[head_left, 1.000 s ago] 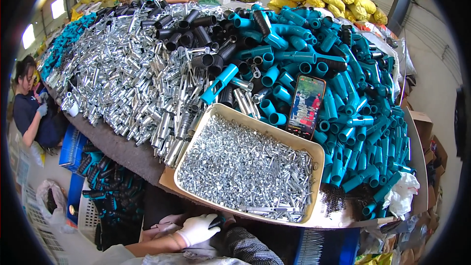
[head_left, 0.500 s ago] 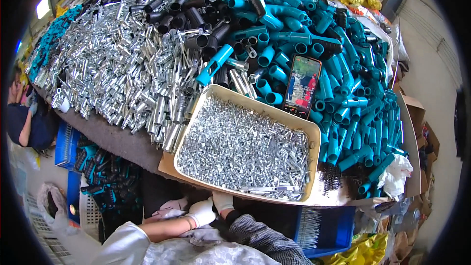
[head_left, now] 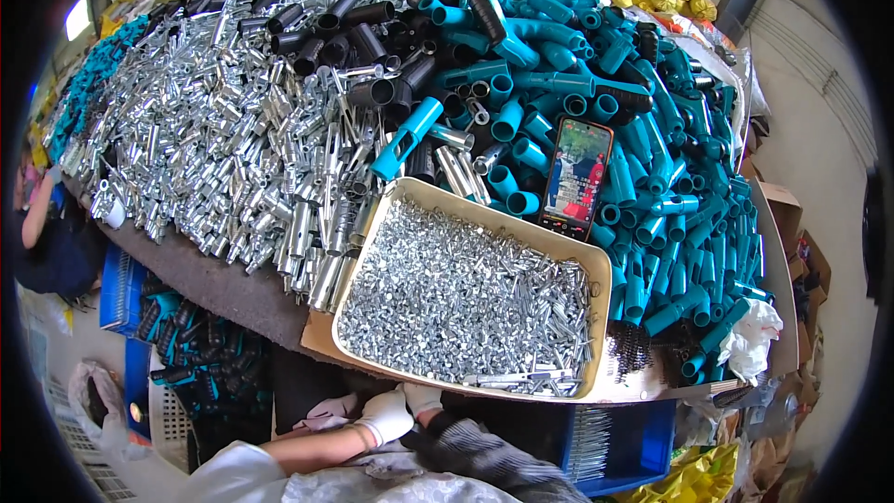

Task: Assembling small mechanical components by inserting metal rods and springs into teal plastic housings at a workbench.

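Note:
My left hand (head_left: 386, 417), in a white glove, is beside my right hand (head_left: 424, 398) just below the table's near edge. The left hand looks bent inward, but its fingertips are hidden from view. Only the back of the white-gloved right hand shows below the edge, and whatever either hand may hold cannot be made out. Directly above them on the table stands a cream tray (head_left: 603, 317) full of small shiny metal pieces (head_left: 456, 289). A few longer metal strips (head_left: 531, 379) lie along its near side.
Silver metal tubes (head_left: 214, 121) are heaped left, teal plastic handles (head_left: 652, 168) right, black tubes (head_left: 368, 42) between them. A phone (head_left: 577, 177) leans behind the tray. Springs (head_left: 631, 349) and crumpled white cloth (head_left: 750, 340) lie right. Blue bins (head_left: 619, 484) stand below. Co-workers (head_left: 47, 233) are left and behind.
The whole view has shifted slightly, so the tray and table appear lower. My hands stay together at the table's edge. The co-worker at the far left has moved an arm.

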`<state>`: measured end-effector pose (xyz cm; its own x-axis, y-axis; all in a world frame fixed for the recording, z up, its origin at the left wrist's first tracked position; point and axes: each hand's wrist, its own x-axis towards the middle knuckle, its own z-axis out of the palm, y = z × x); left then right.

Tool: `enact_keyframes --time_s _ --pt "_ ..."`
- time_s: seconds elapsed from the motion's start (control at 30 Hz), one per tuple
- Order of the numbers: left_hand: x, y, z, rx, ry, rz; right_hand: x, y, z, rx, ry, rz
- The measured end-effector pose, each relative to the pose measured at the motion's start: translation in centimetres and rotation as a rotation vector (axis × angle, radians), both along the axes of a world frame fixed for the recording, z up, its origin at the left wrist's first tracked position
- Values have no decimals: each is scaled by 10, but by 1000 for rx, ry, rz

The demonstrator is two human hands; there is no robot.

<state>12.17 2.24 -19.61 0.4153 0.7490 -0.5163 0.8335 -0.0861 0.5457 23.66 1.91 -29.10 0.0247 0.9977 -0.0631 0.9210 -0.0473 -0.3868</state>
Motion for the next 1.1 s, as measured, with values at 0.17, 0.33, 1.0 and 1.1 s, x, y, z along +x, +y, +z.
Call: enact_keyframes --time_s 0.17,0.33,1.0,1.1 --pt "-7 0 -8 20 -34 -39 3 7 10 -101 -48 106" --pt "-65 8 139 -91 -282 -230 71 -1 19 -260 235 -13" --pt "-358 -108 366 642 272 521 17 -30 109 -870 1737 -267" --pt "-367 -114 343 443 434 788 7 -34 114 -881 1690 -273"
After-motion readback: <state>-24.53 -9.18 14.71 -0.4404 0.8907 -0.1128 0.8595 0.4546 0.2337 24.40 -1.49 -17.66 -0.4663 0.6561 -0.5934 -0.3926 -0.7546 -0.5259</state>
